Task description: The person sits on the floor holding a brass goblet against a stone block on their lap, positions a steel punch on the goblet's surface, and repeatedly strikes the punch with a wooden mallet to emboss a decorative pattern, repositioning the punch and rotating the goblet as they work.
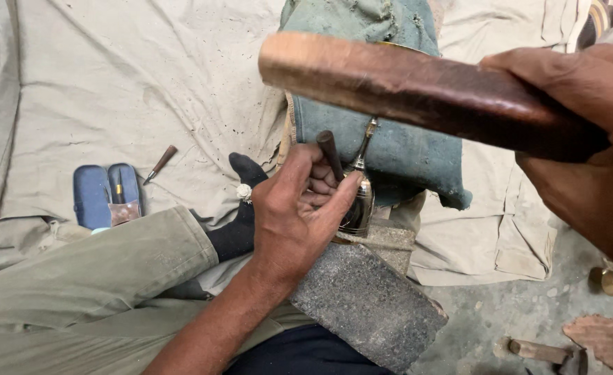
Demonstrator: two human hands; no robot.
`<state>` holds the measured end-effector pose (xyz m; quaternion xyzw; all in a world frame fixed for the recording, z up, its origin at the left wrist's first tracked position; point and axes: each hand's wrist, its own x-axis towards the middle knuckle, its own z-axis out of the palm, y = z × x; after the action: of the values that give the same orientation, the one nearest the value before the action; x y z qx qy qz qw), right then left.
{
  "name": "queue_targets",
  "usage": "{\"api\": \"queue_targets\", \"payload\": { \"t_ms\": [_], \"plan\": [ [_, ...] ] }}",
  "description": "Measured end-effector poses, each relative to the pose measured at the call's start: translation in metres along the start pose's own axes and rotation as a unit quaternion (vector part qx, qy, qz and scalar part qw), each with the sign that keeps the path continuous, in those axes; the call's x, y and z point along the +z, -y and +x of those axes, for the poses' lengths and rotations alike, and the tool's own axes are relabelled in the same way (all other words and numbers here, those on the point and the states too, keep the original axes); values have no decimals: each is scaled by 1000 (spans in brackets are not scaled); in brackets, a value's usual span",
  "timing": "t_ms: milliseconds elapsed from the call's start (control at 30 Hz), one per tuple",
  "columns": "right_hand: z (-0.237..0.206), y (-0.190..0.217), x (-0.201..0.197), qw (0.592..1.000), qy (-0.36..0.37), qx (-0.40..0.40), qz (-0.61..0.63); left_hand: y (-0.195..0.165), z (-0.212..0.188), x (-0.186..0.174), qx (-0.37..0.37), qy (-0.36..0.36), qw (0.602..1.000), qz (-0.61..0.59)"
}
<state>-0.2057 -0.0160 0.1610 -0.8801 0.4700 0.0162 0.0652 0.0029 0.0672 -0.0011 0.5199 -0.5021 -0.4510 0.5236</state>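
Overhead, the right hand [584, 139] grips a raised wooden mallet [417, 90]; left hand [299, 208] fingers pinch a punch [331, 154] steady on the metal piece [358, 201] atop the stone block [369, 298] at six o'clock.

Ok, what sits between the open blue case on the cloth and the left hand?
In the head view, between the blue case and the left hand lie a black-socked foot and bare cloth.

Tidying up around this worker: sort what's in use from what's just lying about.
In use: brown wooden mallet in right hand; dark punch and shiny metal piece in left hand; grey stone block.
Lying about: blue open case; small wooden-handled awl; brass bit.
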Motion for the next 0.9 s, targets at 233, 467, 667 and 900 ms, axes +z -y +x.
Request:
{"api": "queue_targets", "payload": {
  "t_ms": [233,467,667,900],
  "plan": [
    [-6,-21,12,1000,23,-3,11,-5,0,-1,52,0,997,60],
    [-30,-39,24,996,69,49,34,-10,10,-4,65,80,991,86],
    [-96,-46,65,892,16,386,236,-12,34,-13,150,170,971,71],
    [-160,-16,143,793,-100,325,505,-10,73,11,167,425,875,158]
  ]
}}
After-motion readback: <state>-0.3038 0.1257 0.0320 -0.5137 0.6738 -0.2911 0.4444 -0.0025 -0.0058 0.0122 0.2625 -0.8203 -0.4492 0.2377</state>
